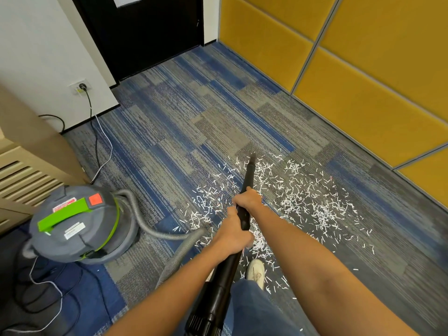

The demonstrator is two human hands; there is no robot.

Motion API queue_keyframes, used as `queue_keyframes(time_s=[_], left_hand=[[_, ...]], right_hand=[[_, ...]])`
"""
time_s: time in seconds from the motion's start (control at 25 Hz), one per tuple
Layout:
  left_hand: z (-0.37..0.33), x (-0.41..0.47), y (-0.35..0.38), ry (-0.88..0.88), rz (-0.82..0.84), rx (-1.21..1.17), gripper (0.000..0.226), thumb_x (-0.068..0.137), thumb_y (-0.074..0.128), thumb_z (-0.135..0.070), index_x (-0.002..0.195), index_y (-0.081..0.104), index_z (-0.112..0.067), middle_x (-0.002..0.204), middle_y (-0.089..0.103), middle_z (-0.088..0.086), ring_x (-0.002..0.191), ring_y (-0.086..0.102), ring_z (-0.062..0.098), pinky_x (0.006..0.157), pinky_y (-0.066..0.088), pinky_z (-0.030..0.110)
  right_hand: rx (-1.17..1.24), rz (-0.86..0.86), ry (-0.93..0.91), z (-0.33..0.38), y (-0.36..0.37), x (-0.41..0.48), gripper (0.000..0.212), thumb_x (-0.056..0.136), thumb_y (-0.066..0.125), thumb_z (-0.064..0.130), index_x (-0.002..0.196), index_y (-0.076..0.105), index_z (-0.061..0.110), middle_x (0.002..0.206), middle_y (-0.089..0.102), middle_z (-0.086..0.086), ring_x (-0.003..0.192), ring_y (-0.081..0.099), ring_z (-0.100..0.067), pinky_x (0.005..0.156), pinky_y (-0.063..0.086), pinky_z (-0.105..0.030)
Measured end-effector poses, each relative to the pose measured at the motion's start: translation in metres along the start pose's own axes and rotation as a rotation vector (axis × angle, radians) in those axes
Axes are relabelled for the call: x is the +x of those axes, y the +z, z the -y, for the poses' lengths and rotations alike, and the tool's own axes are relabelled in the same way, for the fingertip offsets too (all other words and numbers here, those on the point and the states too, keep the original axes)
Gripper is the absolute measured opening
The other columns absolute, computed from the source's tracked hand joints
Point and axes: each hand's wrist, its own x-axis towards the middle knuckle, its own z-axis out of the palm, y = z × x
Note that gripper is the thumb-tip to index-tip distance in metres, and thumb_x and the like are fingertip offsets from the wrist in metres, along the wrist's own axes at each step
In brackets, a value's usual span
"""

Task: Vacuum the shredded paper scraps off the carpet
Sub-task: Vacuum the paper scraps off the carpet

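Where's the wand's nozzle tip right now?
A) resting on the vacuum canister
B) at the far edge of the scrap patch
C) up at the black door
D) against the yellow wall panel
B: the nozzle tip points at the carpet on the far edge of the paper scraps, away from wall, canister and door. The left hand and right hand both grip the black wand.
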Motion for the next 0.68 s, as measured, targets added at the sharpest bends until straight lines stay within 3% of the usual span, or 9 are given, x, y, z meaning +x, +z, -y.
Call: queue_keyframes(time_s=[0.2,0.4,0.56,0.68], left_hand=[[-0.003,0.006,0.001,0.010,-0.017,0.012,0.049,0.070,0.061,-0.005,0.106,0.029,-0.015,0.095,0.061,0.017,0.072,0.064,0.031,0.071,0.057,0.050],[-0.012,0.010,0.004,0.031,0.008,0.007,0.047,0.075,0.060,-0.001,0.107,0.028,-0.014,0.084,0.052,0.007,0.059,0.055,0.019,0.053,0.050,0.031],[-0.013,0.008,0.005,0.044,0.042,0.049,0.048,0.075,0.061,-0.002,0.108,0.028,-0.015,0.084,0.051,0.006,0.062,0.055,0.019,0.060,0.051,0.034],[-0.014,0.005,0.007,0.049,0.056,0.072,0.048,0.076,0.060,-0.005,0.109,0.027,-0.016,0.086,0.054,0.007,0.068,0.059,0.023,0.067,0.055,0.039]], right_hand=[[0.035,0.018,-0.007,0.003,-0.002,0.007,0.036,0.081,0.061,0.011,0.112,0.041,0.010,0.093,0.053,-0.008,0.059,0.046,-0.013,0.054,0.043,-0.025],[0.031,-0.016,0.011,-0.002,-0.011,0.011,0.045,0.083,0.060,0.011,0.124,0.043,0.006,0.098,0.051,-0.009,0.060,0.045,-0.011,0.046,0.038,-0.023],[0.072,-0.029,0.061,-0.008,-0.015,0.006,0.051,0.083,0.062,0.012,0.129,0.041,0.005,0.099,0.053,-0.009,0.067,0.051,-0.017,0.050,0.041,-0.025],[0.047,-0.040,0.073,-0.013,-0.019,0.002,0.048,0.085,0.063,0.016,0.127,0.042,0.005,0.099,0.051,-0.009,0.062,0.047,-0.013,0.048,0.038,-0.024]])
